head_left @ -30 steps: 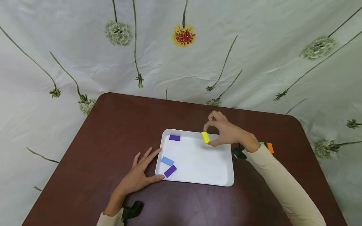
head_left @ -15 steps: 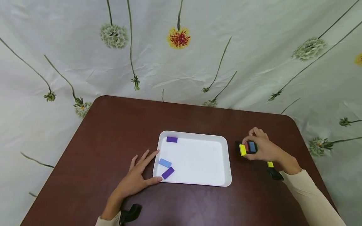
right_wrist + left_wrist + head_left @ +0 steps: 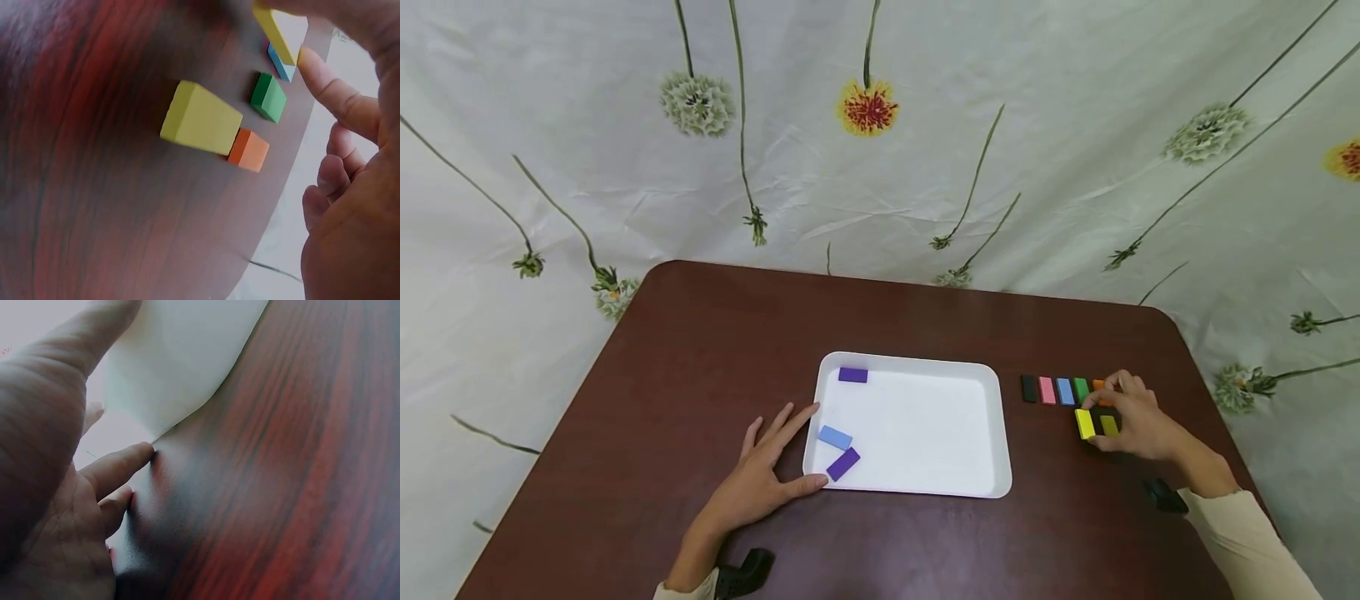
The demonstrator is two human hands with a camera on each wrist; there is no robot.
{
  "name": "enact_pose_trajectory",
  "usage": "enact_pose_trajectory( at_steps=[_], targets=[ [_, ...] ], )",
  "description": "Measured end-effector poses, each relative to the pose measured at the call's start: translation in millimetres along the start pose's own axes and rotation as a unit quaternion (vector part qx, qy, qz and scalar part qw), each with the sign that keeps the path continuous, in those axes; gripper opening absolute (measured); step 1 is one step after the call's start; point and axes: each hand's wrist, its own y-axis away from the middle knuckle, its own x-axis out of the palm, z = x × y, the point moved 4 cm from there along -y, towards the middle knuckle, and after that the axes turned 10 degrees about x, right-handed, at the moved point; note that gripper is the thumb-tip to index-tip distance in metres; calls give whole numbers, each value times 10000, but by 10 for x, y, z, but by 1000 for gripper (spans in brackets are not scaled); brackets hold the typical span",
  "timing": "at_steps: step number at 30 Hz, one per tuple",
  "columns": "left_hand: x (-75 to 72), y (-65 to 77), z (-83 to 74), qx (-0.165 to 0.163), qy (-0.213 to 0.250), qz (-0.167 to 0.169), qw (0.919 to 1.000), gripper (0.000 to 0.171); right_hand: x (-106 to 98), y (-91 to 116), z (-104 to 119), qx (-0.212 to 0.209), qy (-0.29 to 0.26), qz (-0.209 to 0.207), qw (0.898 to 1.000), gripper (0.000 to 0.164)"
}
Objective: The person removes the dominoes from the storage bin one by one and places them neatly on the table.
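Observation:
My right hand point(image 3: 1138, 421) pinches a yellow block point(image 3: 1085, 424) between thumb and fingertip, over the right side of the table. Beside it a second yellow block point(image 3: 1108, 426) lies on the tabletop, close to an orange block point(image 3: 249, 151) in the right wrist view. My left hand point(image 3: 760, 473) rests with spread fingers against the left edge of a white tray point(image 3: 925, 425). In the tray lie a purple block point(image 3: 853, 375) at the far left, a light blue block point(image 3: 835, 437) and another purple block point(image 3: 843, 464) near the thumb.
Behind the right hand runs a row of blocks: black point(image 3: 1028, 388), pink point(image 3: 1047, 390), blue point(image 3: 1065, 392), green point(image 3: 1081, 390) and orange, partly covered by fingers. The brown table point(image 3: 737, 317) ends at a flower-patterned cloth point(image 3: 1075, 167).
My right hand has carried the yellow block from above the tray rightward, past the row, down beside the other yellow block. The left hand has stayed at the tray's edge.

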Motion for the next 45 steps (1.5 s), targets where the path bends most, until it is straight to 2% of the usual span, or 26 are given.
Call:
enact_pose_trajectory(
  at_steps=[14,28,38,45],
  targets=[
    [37,-60,2,7,66,3,10000,91,-28,25,-108,268,266,-87,9992,39],
    [29,-12,5,-67,45,-11,10000,92,50,30,-171,382,340,-55,9987,38],
    [29,17,-2,-78,31,-11,10000,91,92,55,-161,322,274,-66,9991,38],
    [12,-1,-15,-38,35,-2,10000,91,13,103,-76,131,222,-279,9993,47]
  ],
)
